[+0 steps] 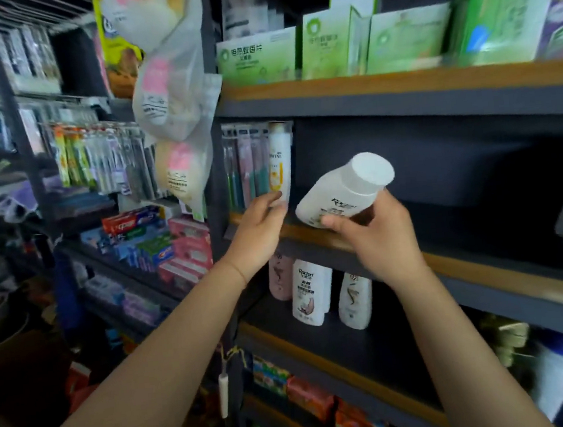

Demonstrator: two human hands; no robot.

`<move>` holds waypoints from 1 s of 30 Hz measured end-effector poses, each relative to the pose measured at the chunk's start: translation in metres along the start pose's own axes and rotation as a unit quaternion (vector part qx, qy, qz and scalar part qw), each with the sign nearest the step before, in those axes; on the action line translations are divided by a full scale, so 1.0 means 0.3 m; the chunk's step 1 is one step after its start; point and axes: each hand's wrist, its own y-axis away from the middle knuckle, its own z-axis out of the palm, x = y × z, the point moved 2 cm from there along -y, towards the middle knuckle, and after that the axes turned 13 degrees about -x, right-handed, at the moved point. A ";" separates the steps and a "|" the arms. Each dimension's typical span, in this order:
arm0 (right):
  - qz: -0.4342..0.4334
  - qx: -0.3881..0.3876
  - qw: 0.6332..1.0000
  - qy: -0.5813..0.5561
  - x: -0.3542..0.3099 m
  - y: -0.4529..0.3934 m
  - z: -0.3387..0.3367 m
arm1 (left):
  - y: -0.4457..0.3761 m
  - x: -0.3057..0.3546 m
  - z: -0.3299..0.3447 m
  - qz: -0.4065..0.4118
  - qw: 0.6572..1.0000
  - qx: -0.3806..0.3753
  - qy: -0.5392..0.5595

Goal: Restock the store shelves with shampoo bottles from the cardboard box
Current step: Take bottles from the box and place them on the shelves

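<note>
While my right hand (377,238) grips a white shampoo bottle (343,192) tilted over the middle shelf (484,262), my left hand (258,232), fingers loosely curled, touches the base of an upright Pantene bottle (281,160) standing at that shelf's left end.
</note>
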 end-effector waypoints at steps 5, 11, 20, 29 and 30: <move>0.018 0.038 0.995 0.087 0.012 -0.090 -0.067 | -0.062 -0.069 0.037 -0.035 0.936 -0.102 -0.336; 0.149 -0.044 0.982 0.109 0.118 -0.252 -0.064 | -0.073 -0.085 0.024 -0.023 0.925 -0.093 -0.369; 0.272 -0.061 0.960 0.000 0.226 -0.495 0.044 | -0.083 -0.086 0.011 -0.021 0.926 -0.107 -0.361; 0.308 -0.052 0.950 0.001 0.241 -0.608 0.112 | -0.072 -0.103 0.015 -0.016 0.924 -0.091 -0.372; 0.313 -0.052 0.948 -0.003 0.237 -0.607 0.112 | -0.071 -0.104 0.015 -0.015 0.924 -0.090 -0.372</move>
